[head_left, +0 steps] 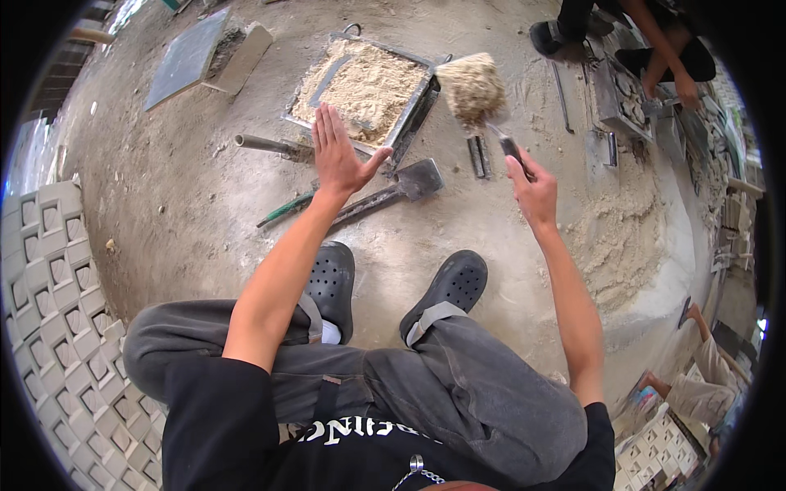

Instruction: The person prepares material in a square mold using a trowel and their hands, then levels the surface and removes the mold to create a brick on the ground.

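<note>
My right hand (536, 192) grips the dark handle of a trowel (509, 147). A heap of damp, sandy mix (472, 86), slightly blurred, covers the trowel's blade just right of a square metal mould (416, 106). The same pale mix (381, 86) fills the mould, with grey strips showing through in places. My left hand (337, 159) is flat with thumb spread, over the mould's near edge; whether it touches is unclear. Below that hand lie a flat-bladed metal tool (421, 178) and a green-handled tool (285, 210).
A pipe-like handle (262, 143) lies left of the mould, a grey slab (187, 64) beyond it. Patterned blocks (51, 270) are stacked at left. Loose sand (618, 233) spreads at right. Another person's arm (667, 41) works over a second mould (614, 98); another person is lower right.
</note>
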`<control>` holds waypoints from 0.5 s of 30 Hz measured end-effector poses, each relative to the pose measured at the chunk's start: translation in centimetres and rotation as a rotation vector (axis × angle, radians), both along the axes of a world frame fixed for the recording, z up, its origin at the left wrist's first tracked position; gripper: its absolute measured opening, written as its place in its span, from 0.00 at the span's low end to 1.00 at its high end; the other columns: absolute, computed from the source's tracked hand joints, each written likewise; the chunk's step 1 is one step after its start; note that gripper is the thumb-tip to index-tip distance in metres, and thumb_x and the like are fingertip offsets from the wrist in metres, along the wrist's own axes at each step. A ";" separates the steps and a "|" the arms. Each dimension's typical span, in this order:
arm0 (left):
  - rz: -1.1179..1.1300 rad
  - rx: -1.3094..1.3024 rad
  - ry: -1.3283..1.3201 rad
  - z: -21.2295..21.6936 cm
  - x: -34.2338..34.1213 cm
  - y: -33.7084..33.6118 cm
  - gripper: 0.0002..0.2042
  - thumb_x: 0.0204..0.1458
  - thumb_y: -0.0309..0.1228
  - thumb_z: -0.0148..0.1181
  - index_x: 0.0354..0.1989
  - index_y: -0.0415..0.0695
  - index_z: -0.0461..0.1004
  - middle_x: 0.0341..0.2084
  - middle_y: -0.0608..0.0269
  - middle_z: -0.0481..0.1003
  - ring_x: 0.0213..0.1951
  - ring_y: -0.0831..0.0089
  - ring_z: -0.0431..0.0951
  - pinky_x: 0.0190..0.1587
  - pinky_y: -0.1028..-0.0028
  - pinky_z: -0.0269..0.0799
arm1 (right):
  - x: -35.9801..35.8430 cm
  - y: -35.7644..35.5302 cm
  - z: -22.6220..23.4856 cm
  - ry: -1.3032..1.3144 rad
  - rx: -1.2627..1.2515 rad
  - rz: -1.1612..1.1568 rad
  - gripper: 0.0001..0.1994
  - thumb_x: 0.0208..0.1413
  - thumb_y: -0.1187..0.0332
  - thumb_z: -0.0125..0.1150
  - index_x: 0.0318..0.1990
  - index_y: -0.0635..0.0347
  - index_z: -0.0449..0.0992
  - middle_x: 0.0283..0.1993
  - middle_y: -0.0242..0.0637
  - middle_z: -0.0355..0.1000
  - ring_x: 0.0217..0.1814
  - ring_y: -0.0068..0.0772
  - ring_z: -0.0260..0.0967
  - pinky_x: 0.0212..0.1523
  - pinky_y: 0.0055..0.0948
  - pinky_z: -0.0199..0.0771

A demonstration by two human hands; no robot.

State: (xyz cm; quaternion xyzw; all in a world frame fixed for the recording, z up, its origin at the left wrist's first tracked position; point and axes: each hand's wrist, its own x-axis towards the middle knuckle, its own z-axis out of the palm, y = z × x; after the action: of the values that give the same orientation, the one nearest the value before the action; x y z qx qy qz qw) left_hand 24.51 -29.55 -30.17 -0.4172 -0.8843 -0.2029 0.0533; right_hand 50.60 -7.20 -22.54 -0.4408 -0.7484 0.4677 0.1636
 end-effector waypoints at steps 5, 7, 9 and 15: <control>-0.107 0.104 0.053 0.2 -3.3 -0.2 0.64 0.42 0.75 0.53 0.70 0.27 0.38 0.70 0.34 0.43 0.73 0.46 0.41 0.73 0.56 0.37 | -7.7 -0.4 3.2 -0.159 0.239 0.365 0.21 0.57 0.53 0.63 0.55 0.50 0.78 0.38 0.46 0.79 0.34 0.38 0.77 0.37 0.30 0.74; -0.176 0.123 0.042 0.7 -4.2 -0.2 0.65 0.40 0.75 0.55 0.70 0.27 0.39 0.70 0.36 0.44 0.73 0.47 0.43 0.73 0.56 0.39 | -9.3 -0.7 4.4 -0.215 0.336 0.458 0.20 0.58 0.51 0.61 0.54 0.48 0.79 0.37 0.47 0.79 0.36 0.43 0.77 0.38 0.33 0.75; -0.200 0.088 0.060 0.7 -4.7 -0.1 0.66 0.37 0.75 0.58 0.70 0.29 0.40 0.69 0.39 0.49 0.71 0.50 0.48 0.73 0.58 0.41 | -10.4 -0.6 3.8 -0.171 0.447 0.533 0.19 0.59 0.51 0.58 0.54 0.46 0.79 0.35 0.45 0.79 0.36 0.47 0.77 0.39 0.38 0.75; -0.172 0.023 0.080 -0.2 -5.1 -0.3 0.63 0.39 0.75 0.55 0.68 0.27 0.47 0.66 0.38 0.55 0.70 0.51 0.54 0.72 0.59 0.43 | -11.6 -1.7 4.6 -0.262 0.685 0.671 0.18 0.61 0.52 0.56 0.56 0.42 0.77 0.33 0.39 0.76 0.33 0.45 0.76 0.34 0.41 0.77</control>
State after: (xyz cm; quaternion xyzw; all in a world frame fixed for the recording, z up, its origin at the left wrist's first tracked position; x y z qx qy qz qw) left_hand 19.44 -29.90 -30.38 -0.4985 -0.8400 -0.2002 0.0757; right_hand 38.95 -8.88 -17.98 -0.1516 -0.9740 0.1625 0.0440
